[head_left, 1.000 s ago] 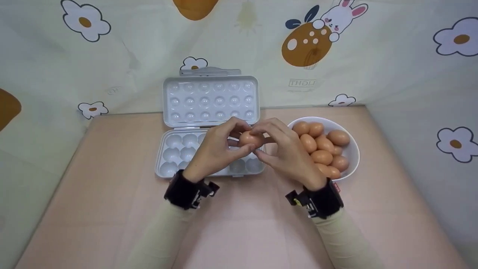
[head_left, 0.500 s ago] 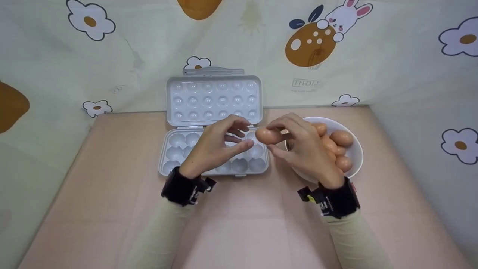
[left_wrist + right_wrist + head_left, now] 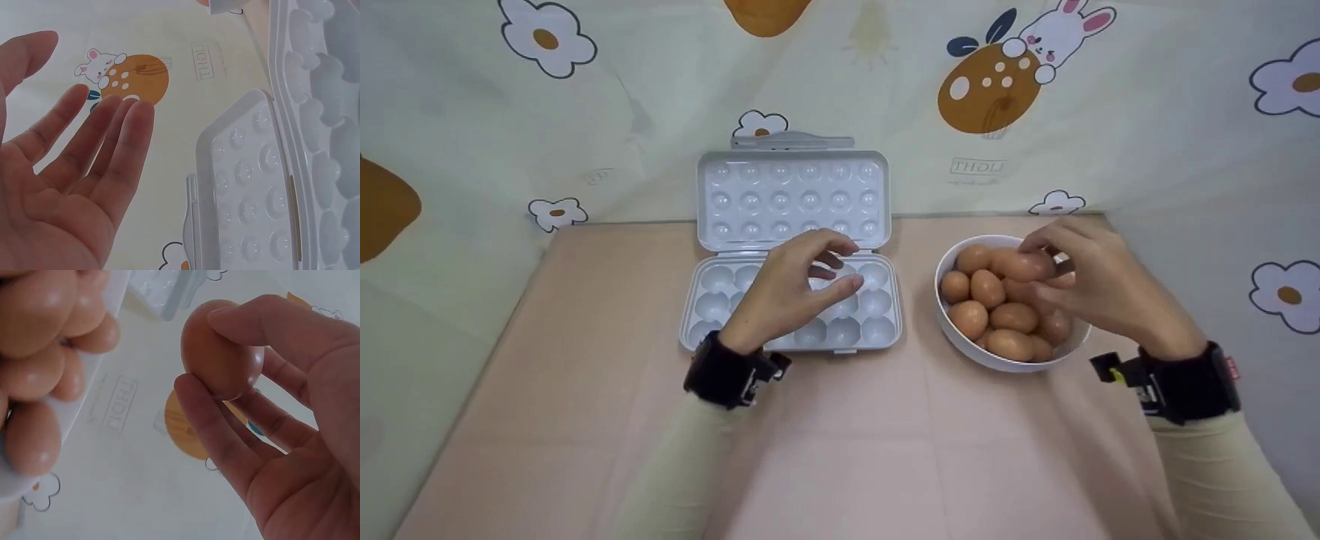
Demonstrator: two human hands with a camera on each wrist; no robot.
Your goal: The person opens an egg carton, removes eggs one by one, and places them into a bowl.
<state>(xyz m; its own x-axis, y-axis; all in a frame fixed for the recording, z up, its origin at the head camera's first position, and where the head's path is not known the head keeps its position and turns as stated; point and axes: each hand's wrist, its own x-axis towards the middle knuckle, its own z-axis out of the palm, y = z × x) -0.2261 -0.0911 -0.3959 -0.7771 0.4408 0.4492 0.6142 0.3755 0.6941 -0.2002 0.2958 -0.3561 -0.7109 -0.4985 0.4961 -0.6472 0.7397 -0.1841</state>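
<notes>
Pink counter (image 3: 847, 450): your right hand (image 3: 1099, 289) pinches an egg (image 3: 1027, 266) over the bowl (image 3: 952, 334) at three o'clock; left hand (image 3: 787, 292) spread above the egg tray (image 3: 877, 330).

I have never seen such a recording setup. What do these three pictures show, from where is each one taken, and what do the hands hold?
There is no machine here: a person works with two bare hands and wears three cameras. The wide picture comes from the head camera and looks down at a pink table. The other two come from cameras strapped to the wrists, each looking along its own hand.

On the table stands a grey egg tray with its lid open, its visible cups empty, and beside it a white bowl full of brown eggs.

The right hand pinches one egg between thumb and fingers, above the bowl. The left hand holds nothing; it hovers over the tray with its fingers relaxed.
</notes>
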